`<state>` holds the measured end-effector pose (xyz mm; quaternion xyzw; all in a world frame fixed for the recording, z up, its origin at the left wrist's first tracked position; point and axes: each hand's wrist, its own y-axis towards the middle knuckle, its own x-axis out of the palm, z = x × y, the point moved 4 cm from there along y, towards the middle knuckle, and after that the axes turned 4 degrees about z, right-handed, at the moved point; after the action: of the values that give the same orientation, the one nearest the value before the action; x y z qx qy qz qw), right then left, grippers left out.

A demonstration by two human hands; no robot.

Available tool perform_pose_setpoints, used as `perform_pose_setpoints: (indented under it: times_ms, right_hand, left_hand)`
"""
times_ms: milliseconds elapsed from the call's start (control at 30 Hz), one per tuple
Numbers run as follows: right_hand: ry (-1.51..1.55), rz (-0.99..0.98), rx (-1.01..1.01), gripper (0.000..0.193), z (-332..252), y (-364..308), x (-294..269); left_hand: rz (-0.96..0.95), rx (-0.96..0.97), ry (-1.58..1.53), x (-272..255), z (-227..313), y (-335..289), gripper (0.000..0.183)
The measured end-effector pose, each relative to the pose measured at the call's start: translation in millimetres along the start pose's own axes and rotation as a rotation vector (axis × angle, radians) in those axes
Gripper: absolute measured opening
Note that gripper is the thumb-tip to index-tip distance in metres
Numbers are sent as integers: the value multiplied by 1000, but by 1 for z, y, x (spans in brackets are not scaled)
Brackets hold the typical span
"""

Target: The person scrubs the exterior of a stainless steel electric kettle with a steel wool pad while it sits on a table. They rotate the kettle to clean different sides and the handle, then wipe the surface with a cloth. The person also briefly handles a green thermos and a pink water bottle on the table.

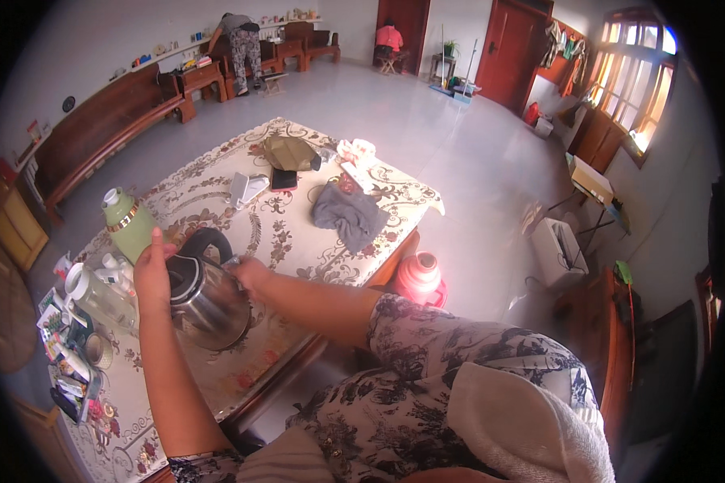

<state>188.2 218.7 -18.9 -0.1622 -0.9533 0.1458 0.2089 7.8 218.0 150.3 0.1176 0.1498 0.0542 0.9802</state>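
A steel kettle (211, 315) with a black lid and black handle (209, 240) stands on the flowered tablecloth in front of me. My left hand (153, 270) is raised against the kettle's left side, its visible fingers stretched upward. At the kettle's right upper side, my right hand (251, 275) is closed around a small greyish piece that I cannot make out. Just beyond my left fingertips is a light green flask (127, 219). A clear jug (109, 304) with a white rim stands left of my left wrist.
Small items crowd a tray (84, 402) at the table's left. Farther back lie a grey cloth (349, 216), a phone (283, 179) and an olive bag (292, 153). A pink flask (419, 276) stands beside the table. Two people are at the far wall, near wooden benches (109, 129).
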Motion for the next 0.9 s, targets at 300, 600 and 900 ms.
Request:
perform_pose_setpoints:
  times_ms: [300,600,900]
  right_hand:
    - [-448,-51,-994,44,-63,-19,11]
    - [-387,-36,-341,39,-2,14,-3]
    - [-587,-116,-496,24,-43,-26,-2]
  left_hand:
    - [-9,-19,-17,-1,0,-3,67]
    - [-11,-27,-19,1,0,-4,71]
    - [-31,-54,-3,-3,11,-10,67]
